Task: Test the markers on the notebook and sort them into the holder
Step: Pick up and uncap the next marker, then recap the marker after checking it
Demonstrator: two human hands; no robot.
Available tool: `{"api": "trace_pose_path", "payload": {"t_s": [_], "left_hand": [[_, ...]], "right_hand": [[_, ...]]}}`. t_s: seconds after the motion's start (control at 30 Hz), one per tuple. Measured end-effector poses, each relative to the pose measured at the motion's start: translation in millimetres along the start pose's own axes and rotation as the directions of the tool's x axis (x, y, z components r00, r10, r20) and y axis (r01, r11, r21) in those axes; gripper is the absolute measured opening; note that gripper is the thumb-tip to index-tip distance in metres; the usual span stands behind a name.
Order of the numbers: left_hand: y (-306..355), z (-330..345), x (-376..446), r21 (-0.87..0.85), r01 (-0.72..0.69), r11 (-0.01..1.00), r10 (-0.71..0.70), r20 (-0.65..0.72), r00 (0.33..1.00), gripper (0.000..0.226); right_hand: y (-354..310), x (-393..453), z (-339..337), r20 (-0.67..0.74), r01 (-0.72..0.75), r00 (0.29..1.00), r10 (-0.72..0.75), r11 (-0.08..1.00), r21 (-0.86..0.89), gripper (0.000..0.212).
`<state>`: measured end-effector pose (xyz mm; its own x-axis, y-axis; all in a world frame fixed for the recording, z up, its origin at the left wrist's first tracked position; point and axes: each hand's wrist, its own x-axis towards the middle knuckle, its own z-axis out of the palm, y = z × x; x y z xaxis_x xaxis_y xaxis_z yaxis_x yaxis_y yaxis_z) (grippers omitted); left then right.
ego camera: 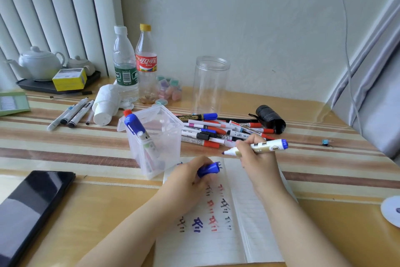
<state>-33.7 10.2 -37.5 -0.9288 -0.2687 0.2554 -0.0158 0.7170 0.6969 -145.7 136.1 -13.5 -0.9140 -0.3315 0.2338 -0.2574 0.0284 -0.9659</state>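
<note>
My right hand (256, 159) grips an uncapped white marker (259, 146) with a blue end, its tip pointing left above the open notebook (244, 219). Over the notebook's left page my left hand (190, 177) holds the marker's blue cap (208, 169). The page carries red, blue and dark test marks. A clear plastic holder (155, 143) stands left of the notebook with a blue-capped marker and a red-capped one leaning inside. A pile of markers (220, 131) lies behind the notebook.
A tall clear jar (211, 85) and two bottles (134, 65) stand at the back. Several pens (71, 113) and a tissue roll (106, 104) lie at the left. A black phone (30, 208) rests near left. A black roll (270, 118) sits right.
</note>
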Motion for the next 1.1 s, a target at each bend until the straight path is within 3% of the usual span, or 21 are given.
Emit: {"api": "trace_pose_path", "payload": {"t_s": [0.23,0.43,0.67,0.87,0.97,1.1], "left_hand": [[19.4,-29.1,-0.1,-0.113,0.103,0.988,-0.103,0.006,0.995,0.015],[36.5,-43.1,-13.9,-0.133,0.053,0.990,-0.052,0.006,0.999,0.012],[47.9,-51.3,-29.8,-0.125,-0.020,0.992,0.023,0.017,1.000,0.021],[57.3,-61.9,-44.2,-0.077,-0.128,0.989,0.126,-0.033,0.991,0.021],[60.4,-68.2,-51.2,-0.059,-0.155,0.986,0.151,-0.073,0.986,0.035],[63.8,-73.2,-55.5,-0.015,-0.158,0.987,0.157,-0.082,0.984,0.034]], "right_hand": [[-34.6,-8.4,-2.3,0.080,0.049,0.995,-0.053,0.998,0.046,0.046],[-53.4,-22.4,-2.8,0.166,0.071,0.983,-0.078,0.996,0.053,0.025],[-59.4,-39.8,6.0,0.276,0.066,0.958,-0.077,0.997,0.051,0.026],[-59.8,-56.0,21.4,0.275,-0.081,0.962,0.002,0.957,0.278,0.047],[-62.3,-63.8,31.7,0.297,-0.118,0.955,0.007,0.927,0.357,0.038],[-62.0,-68.9,39.0,0.321,-0.198,0.945,0.057,0.883,0.425,0.033]]}}
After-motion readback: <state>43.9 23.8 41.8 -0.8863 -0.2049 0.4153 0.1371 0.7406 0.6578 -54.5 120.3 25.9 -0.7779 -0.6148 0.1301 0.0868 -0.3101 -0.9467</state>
